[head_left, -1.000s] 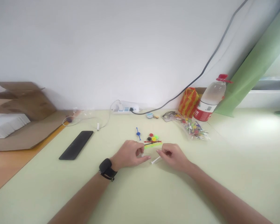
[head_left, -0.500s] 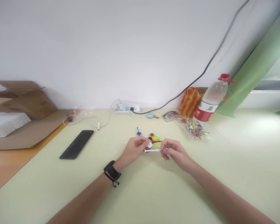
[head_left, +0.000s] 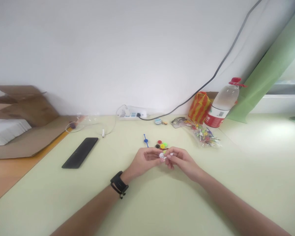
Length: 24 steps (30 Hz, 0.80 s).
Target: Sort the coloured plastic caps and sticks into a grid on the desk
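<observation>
Between the fingertips of my left hand [head_left: 146, 160] is a small white plastic disc [head_left: 161, 155] with a hole in its middle. My right hand [head_left: 183, 161] pinches a thin white arrow-shaped stick [head_left: 171, 154], mostly covered by the fingers. Both hands meet close together above the table, and the disc and stick appear to touch. Just beyond them lie a red disc [head_left: 159, 142], a black disc [head_left: 157, 146], a yellow disc [head_left: 162, 146] and a green disc [head_left: 165, 144]. A blue disc with an arrow through it [head_left: 146, 141] rests to their left.
A black phone-like slab [head_left: 80, 152] lies at left, near a white cable plug [head_left: 103, 133]. Along the wall is a power strip [head_left: 132, 114]. At right stand a water bottle [head_left: 222, 106] and a bag of colourful plastic parts [head_left: 205, 136]. Cardboard [head_left: 36, 137] borders the left edge.
My hands have come together. The left hand has shifted right with the white disc, bringing it against the white stick in my right hand.
</observation>
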{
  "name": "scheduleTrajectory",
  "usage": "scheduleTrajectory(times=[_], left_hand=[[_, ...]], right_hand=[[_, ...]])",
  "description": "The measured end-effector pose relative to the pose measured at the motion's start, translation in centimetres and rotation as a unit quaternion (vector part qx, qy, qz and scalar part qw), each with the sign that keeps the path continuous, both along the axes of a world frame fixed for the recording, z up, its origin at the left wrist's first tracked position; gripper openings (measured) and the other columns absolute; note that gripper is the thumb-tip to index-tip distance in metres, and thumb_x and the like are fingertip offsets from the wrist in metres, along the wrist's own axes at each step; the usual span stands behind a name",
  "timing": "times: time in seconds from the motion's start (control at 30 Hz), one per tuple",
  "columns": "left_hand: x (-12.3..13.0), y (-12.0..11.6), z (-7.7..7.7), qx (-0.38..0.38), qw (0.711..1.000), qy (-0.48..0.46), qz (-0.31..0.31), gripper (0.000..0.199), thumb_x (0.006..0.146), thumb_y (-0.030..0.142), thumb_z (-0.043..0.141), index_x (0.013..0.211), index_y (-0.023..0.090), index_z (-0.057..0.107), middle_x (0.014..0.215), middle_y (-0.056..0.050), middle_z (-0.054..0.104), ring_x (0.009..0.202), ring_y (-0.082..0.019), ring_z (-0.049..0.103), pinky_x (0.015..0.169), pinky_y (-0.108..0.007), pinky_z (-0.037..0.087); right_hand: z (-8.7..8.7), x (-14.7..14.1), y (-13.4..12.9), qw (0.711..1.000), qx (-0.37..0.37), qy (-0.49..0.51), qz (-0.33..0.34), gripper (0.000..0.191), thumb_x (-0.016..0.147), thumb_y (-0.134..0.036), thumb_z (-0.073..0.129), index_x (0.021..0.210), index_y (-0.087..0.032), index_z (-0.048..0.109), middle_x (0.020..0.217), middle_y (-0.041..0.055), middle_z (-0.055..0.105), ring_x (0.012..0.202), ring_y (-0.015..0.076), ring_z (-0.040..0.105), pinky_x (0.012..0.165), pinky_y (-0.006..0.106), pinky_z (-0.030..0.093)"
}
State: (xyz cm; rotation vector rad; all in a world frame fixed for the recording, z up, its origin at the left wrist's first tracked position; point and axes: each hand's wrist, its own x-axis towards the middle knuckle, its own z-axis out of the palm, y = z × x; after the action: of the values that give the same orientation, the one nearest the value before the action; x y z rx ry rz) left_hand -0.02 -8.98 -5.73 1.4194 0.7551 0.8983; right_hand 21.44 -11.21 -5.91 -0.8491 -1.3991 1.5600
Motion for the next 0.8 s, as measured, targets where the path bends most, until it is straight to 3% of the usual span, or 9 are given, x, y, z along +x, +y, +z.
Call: scheduleTrajectory(times=[0.43, 0.8], left_hand=[[0.24, -0.22, -0.11, 0.023, 1.000, 0.016, 0.012, 0.030, 0.081, 0.032, 0.083, 0.107, 0.017, 0.079, 0.105, -0.012, 0.080, 0.097, -0.028, 0.077, 0.091, -0.038, 0.062], [0.29, -0.40, 0.09, 0.115, 0.990, 0.032, 0.069, 0.021, 0.082, 0.027, 0.081, 0.101, 0.019, 0.081, 0.106, -0.011, 0.079, 0.099, -0.028, 0.075, 0.093, -0.039, 0.061]], right_hand=[[-0.13, 0.11, 0.03, 0.997, 0.078, -0.018, -0.011, 0.028, 0.096, -0.048, 0.066, 0.099, -0.020, 0.068, 0.090, 0.0057, 0.069, 0.075, 0.0165, 0.063, 0.071, 0.033, 0.052], [-0.37, 0.14, 0.18, 0.995, 0.064, -0.050, -0.063, 0.029, 0.090, -0.048, 0.072, 0.094, -0.019, 0.068, 0.078, 0.0015, 0.064, 0.065, 0.0135, 0.053, 0.063, 0.030, 0.047]])
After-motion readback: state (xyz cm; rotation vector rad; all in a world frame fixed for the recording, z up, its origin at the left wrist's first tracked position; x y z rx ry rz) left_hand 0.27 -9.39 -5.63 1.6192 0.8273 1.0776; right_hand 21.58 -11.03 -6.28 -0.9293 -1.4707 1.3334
